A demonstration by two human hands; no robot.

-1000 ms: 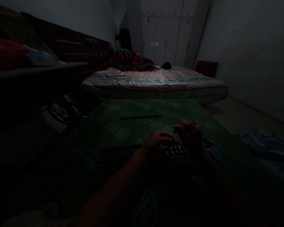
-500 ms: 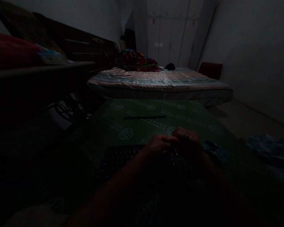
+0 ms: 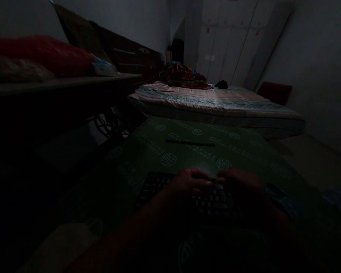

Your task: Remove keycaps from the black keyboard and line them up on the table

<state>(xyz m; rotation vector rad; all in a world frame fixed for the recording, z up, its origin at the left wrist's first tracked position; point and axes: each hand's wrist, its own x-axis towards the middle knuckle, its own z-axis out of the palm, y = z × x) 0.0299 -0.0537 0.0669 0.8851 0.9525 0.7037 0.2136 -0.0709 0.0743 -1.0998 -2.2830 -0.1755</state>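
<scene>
The room is very dark. A black keyboard [image 3: 156, 185] lies on a green sheet printed with globe marks [image 3: 170, 151]. My left hand [image 3: 191, 181] rests on the keys, fingers pressed together and pointing right. My right hand [image 3: 244, 185] sits just beside it over the keyboard's right part, knuckles bent; the two hands' fingertips meet. Whatever either hand holds is hidden in the dark. A thin dark strip [image 3: 190, 143] lies on the sheet beyond the hands.
A low bed with a striped cover [image 3: 216, 104] stands behind the sheet, with a heap of colourful cloth [image 3: 184, 74] on it. A dark table [image 3: 62, 81] with a red cushion [image 3: 45, 53] is at the left. White wardrobe doors [image 3: 230, 41] are at the back.
My right hand held a small thin shiny thing up above the keys; it has come down onto the keyboard and the thing no longer shows. The view has shifted left and lower.
</scene>
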